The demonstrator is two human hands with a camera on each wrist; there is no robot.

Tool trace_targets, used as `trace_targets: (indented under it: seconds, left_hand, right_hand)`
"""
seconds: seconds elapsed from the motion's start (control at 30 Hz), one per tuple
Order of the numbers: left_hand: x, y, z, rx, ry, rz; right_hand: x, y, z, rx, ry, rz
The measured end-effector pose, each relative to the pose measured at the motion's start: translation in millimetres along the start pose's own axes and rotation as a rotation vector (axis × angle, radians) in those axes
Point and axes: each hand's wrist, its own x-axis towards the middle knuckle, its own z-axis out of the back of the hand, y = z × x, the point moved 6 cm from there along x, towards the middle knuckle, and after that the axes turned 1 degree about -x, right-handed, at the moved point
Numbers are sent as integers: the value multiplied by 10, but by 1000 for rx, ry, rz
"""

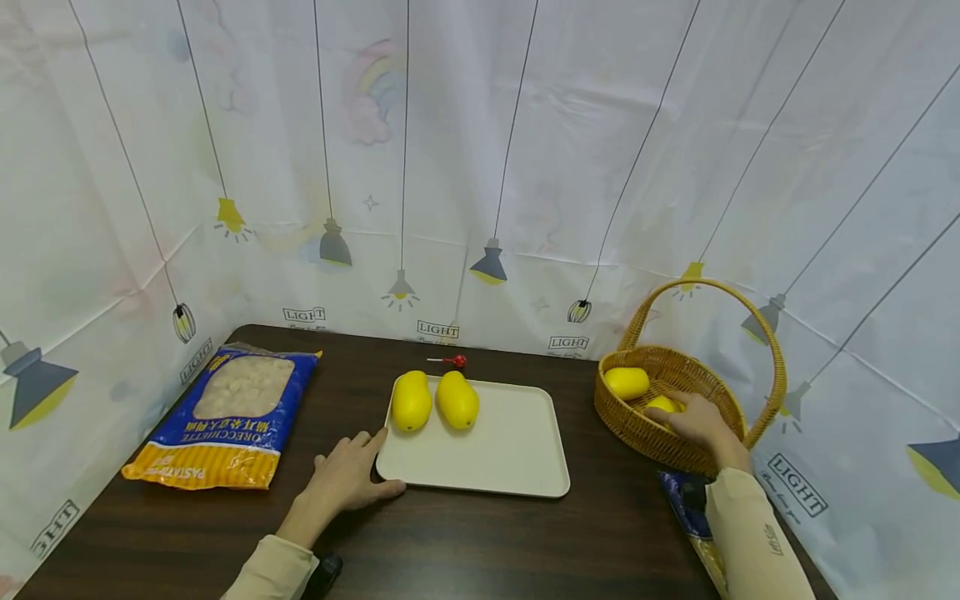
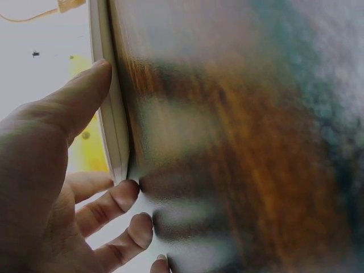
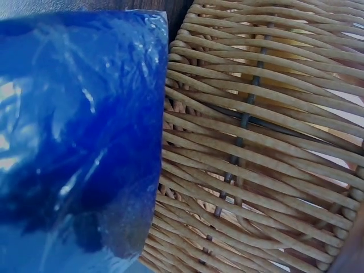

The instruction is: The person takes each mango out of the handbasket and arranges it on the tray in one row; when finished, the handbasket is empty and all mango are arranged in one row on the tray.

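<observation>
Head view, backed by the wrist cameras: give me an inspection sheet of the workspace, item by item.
Surface: dark brown table.
Job's things: pale tray bearing two yellow fruits toward its far left; wicker basket to its right, two more yellow fruits visible inside.
Clutter: pasta bag at left; blue packet partly behind the right sleeve; small red-ended item behind the tray.
Left hand: at the tray's near left corner, thumb against the rim.
Right hand: in the basket, at the nearer fruit; grip unclear.
Cables: nothing seen; the backdrop's cords are printed.
Surroundings: white backdrop with lamp prints.
</observation>
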Motion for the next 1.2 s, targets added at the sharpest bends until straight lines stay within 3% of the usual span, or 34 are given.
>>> trace_targets:
  seconds: [0.4, 0.8, 1.2]
  left_hand:
    - [0, -39, 11, -11, -1, -12]
    - [10, -22, 16, -11, 2, -18]
    - [-12, -20, 28, -11, 3, -19]
  right_hand:
    - [-87, 105, 285, 58, -177, -4]
    - [-190, 584, 565, 142, -258, 93]
    - [-182, 1090, 395, 207, -239, 202]
